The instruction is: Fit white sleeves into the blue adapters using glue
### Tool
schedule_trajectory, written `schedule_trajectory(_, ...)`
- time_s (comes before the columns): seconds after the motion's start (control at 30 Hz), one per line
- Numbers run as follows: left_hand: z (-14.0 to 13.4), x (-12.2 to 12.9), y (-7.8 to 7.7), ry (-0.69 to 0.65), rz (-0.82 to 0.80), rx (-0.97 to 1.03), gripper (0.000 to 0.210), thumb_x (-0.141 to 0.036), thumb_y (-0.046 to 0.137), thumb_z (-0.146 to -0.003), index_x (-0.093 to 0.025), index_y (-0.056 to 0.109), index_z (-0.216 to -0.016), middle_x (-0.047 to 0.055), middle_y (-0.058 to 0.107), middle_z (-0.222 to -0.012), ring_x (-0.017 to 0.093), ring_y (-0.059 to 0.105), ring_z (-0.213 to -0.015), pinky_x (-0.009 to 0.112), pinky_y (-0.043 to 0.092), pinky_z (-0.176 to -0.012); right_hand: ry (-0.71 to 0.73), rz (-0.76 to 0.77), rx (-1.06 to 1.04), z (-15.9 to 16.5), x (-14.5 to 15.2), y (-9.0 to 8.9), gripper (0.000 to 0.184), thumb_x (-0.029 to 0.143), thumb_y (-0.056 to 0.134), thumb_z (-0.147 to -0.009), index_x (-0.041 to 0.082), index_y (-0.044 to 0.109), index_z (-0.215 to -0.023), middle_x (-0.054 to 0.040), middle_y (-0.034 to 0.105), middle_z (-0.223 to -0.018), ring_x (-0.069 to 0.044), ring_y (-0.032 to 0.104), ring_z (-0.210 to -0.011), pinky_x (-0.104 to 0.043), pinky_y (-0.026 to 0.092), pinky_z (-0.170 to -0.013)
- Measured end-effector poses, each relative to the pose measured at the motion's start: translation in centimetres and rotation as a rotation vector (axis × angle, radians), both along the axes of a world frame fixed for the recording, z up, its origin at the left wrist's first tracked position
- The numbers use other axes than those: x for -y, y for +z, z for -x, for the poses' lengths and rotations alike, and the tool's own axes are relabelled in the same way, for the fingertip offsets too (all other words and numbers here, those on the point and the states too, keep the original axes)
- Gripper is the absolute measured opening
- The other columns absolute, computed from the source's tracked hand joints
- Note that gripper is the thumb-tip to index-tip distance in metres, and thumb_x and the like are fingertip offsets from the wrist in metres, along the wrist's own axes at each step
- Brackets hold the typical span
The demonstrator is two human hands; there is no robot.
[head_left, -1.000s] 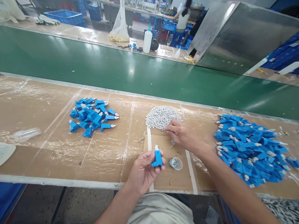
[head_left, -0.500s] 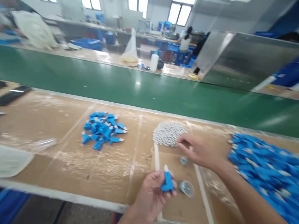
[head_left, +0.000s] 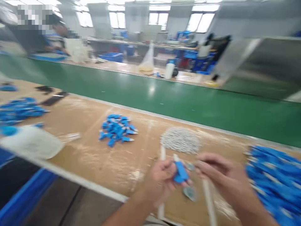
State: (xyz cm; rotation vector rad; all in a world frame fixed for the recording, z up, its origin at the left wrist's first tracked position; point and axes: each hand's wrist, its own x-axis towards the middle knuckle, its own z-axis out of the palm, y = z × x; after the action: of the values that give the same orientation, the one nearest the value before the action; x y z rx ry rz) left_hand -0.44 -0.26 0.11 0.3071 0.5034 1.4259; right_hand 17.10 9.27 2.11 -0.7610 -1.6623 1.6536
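Gripping a blue block (head_left: 180, 173) low in the left fingers (head_left: 167, 167), likely for leaving its white tip (head_left: 176, 157) free, and holding the right fingers (head_left: 209, 157) bent, too blurry to tell if closed.

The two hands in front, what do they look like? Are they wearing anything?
The left hand and right hand are ordinary human hands without gloves. The forearms show no sleeves, watch or bracelet. Blur hides small details like nails or markings.
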Motion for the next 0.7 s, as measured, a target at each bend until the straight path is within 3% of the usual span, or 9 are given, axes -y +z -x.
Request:
schedule_trajectory(0.07,0.6,-0.9,1.0,-0.045,-0.031,-0.016,0.030,-0.036,0.081,-0.083,-0.012,0.078,-0.100,0.011,0.075,-0.089,0.015,0.074,-0.074,0.018,0.054,-0.065,-0.084,0.052,-0.004,0.3,0.1,1.1,0.014,0.032,0.083,-0.085,0.022,0.079,-0.093,-0.0060,0.075,-0.074,-0.020,0.072,-0.064,-0.030,0.063,-0.058)
schedule_trajectory(0.23,0.4,-1.7,1.6,-0.129,-0.084,-0.079,0.026,-0.033,0.075,-0.090,-0.010,0.076,-0.103,0.013,0.074,-0.090,0.015,0.069,-0.074,0.020,0.054,-0.067,-0.092,0.133,-0.111,1.3,0.2,2.5,0.019,0.034,0.086,-0.081,0.019,0.078,-0.088,-0.0035,0.075,-0.066,-0.013,0.067,-0.054,-0.022,0.058,-0.052)
schedule_trajectory(0.43,0.4,-1.8,1.9,-0.138,-0.102,-0.161,0.027,-0.035,0.075,-0.089,-0.010,0.078,-0.100,0.010,0.072,-0.083,0.014,0.067,-0.071,0.022,0.054,-0.070,-0.044,0.205,-0.111,0.7,0.7,2.6,0.018,0.033,0.085,-0.082,0.018,0.077,-0.087,-0.0043,0.075,-0.069,-0.013,0.069,-0.057,-0.021,0.058,-0.054)
schedule_trajectory(0.7,0.4,-2.1,2.4,-0.150,-0.111,-0.211,0.029,-0.037,0.073,-0.090,-0.011,0.077,-0.100,0.011,0.072,-0.087,0.017,0.068,-0.076,0.024,0.053,-0.072,-0.049,0.177,-0.096,0.9,1.0,2.9,0.019,0.037,0.080,-0.086,0.020,0.074,-0.087,-0.0033,0.072,-0.071,-0.014,0.069,-0.061,-0.022,0.057,-0.056)
